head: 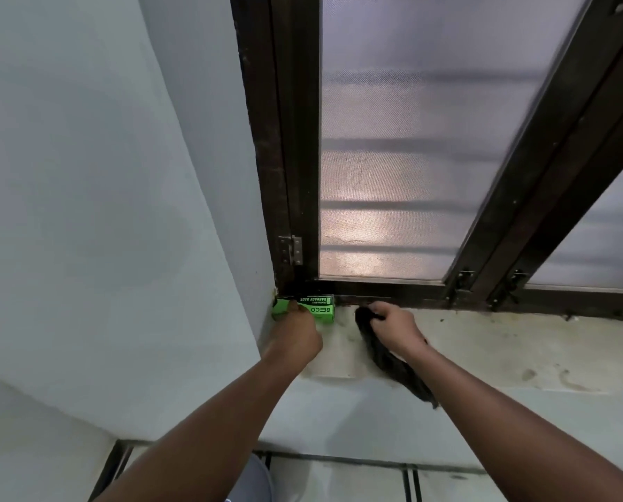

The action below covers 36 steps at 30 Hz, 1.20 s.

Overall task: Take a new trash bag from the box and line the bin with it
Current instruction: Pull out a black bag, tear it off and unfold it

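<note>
Nearest the camera, at the bottom edge, a strip of tiled floor (pixel 339 480) with dark grout lines is seen, and a rounded grey shape (pixel 255 480) of unclear identity lies between the two forearms. Above it, the pale front face of a window ledge (pixel 483 342) rises, and both bare arms are stretched forward over it. The left hand (pixel 297 336) is laid on the near side of a green box (pixel 319 309) marked as garbage bags; its fingers are curled onto the box's top and front, so the box is taken to be grasped, though the fingertips are hidden by the back of the hand. The box sits on the ledge, pushed into the corner where the grey wall (pixel 103 211) meets the dark window frame (pixel 288 175). Just beside the box, the right hand (pixel 393 329) is closed around a black trash bag (pixel 389 360), whose bunched upper end is pinched in the fingers while the rest trails back under the wrist and over the ledge's front edge. The ledge surface is stained and dusty toward the right. Farther back, a metal hinge (pixel 291 250) is fixed low on the frame, and frosted glass panes (pixel 393 157) with faint horizontal bars behind them fill the window.
</note>
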Available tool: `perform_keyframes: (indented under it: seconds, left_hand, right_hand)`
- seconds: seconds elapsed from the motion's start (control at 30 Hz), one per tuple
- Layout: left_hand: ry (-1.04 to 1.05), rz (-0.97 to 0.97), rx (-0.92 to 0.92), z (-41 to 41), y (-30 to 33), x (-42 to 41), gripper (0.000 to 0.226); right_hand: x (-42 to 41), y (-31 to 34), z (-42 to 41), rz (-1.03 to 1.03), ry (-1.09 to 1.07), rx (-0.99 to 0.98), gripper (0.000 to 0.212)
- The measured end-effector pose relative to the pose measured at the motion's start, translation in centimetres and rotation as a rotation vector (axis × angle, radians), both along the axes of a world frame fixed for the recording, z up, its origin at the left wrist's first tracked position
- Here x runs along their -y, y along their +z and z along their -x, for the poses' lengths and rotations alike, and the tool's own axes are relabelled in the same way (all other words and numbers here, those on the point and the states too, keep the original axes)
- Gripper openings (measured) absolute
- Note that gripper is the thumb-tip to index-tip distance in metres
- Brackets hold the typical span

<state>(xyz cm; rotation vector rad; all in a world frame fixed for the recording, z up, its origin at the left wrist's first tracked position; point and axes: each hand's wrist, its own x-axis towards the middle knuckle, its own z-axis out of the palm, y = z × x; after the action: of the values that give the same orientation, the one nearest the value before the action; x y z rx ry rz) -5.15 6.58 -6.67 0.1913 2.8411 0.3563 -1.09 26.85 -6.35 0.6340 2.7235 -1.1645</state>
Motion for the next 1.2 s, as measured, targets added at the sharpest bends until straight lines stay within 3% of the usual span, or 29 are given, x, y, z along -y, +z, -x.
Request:
perform_keyframes:
  seconds: [0.07, 0.23, 0.33, 0.43, 0.73, 0.9, 1.07, 1.13, 1.2]
  left_hand:
    - [-0.041, 0.057, -0.031, -0.3, -0.2, 0.0, 0.054]
    - [-0.159, 0.194, -0.196, -1.1, -0.9, 1.5, 0.064]
    - [-0.316, 0.243, -0.329, -0.6, -1.0, 2.6, 0.081]
    - [-0.375, 0.287, -0.394, 0.8, -0.5, 2.4, 0.080]
    - [-0.465, 0.339, -0.338, 2.2, 0.4, 2.1, 0.061]
    - [-0.447, 0.340, -0.253, 2.4, 0.7, 2.0, 0.068]
    - [-0.432, 0.124, -0.278, 1.2, 1.2, 2.1, 0.075]
    - [-0.395, -0.154, -0.294, 0.5, 1.6, 1.4, 0.055]
    - [-0.242, -0.555, -0.162, -0.7, 2.7, 0.1, 0.040]
  right_hand:
    - [0.4, 1.2, 0.2, 0.206, -0.100, -0.077, 0.032]
    - [1.0, 2.2, 0.2, 0.488, -0.236, -0.108, 0.026]
    - [1.4, 1.9, -0.5, 0.493, -0.250, -0.093, 0.022]
    - [2.0, 1.5, -1.2, 0.483, -0.261, -0.092, 0.022]
    - [2.5, 1.6, -2.7, 0.472, -0.327, -0.091, 0.026]
    - [3.2, 2.4, -2.9, 0.673, -0.350, -0.108, 0.033]
    - [3.2, 2.7, -3.5, 0.925, -0.429, -0.087, 0.037]
    - [3.1, 2.6, -3.9, 1.042, -0.487, -0.117, 0.033]
    - [3.1, 2.7, -4.3, 1.193, -0.535, -0.139, 0.031]
